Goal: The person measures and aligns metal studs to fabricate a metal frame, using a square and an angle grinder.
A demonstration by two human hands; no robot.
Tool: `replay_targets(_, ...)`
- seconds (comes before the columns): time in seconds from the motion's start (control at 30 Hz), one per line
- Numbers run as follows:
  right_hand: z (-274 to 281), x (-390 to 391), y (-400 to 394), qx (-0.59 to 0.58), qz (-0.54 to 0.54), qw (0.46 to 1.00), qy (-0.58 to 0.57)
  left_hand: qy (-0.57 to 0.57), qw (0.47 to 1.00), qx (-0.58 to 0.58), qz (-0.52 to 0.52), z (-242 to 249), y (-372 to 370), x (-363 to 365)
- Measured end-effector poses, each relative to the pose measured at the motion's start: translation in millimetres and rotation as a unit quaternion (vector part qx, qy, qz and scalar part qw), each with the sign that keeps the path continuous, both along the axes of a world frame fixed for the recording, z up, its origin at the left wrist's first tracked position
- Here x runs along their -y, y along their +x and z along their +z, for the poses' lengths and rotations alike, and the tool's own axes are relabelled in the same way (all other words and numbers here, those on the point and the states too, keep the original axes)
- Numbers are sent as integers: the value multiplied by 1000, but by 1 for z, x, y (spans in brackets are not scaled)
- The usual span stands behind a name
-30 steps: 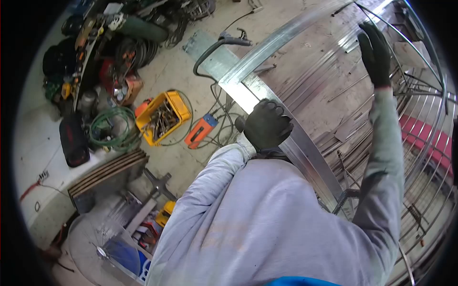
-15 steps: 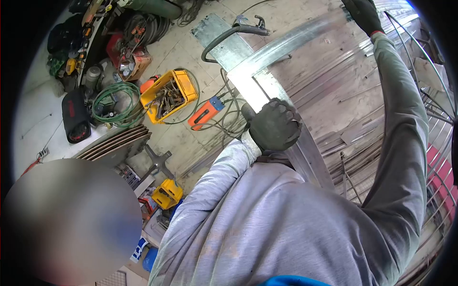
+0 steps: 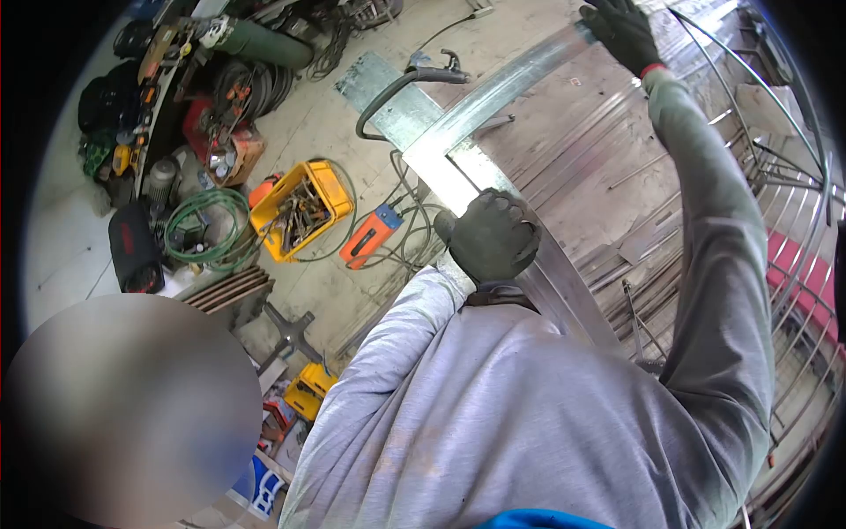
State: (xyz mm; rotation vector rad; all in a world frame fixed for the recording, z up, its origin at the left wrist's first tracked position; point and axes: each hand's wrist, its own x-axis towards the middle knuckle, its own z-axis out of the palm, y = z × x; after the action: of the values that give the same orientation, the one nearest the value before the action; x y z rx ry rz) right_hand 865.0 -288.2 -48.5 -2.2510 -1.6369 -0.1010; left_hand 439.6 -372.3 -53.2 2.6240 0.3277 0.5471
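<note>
My left hand [image 3: 493,236], in a dark glove, is closed with its knuckles up over the near part of a long flat metal bar [image 3: 568,282]. Whatever its fingers hold is hidden beneath them. A second, slightly curved metal bar [image 3: 520,84] meets the flat one at an angle near a bright, shiny patch. At the far end of that curved bar is my right hand [image 3: 624,37], gloved, arm stretched out and fingers extended. It appears to touch the bar's end, though the contact is not clear. A black curved handle-like tool [image 3: 405,84] lies across the flat bar's far end.
On the floor to the left are a yellow crate [image 3: 304,212] of tools, an orange box-shaped device [image 3: 371,236] with cables, and a coiled green hose [image 3: 207,225]. Metal lengths [image 3: 608,150] lie beyond the bars. A wire frame [image 3: 797,291] stands at right.
My right hand has come further into view, with its fingers now visibly extended. The view has shifted slightly, so the floor items sit further left. My left hand stays closed over the flat bar.
</note>
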Motion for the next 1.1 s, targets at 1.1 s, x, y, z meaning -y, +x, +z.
replay_targets(1.1,-24,684,-193,-527,-607,419,423,65,991,116,-19,21,-17,-9)
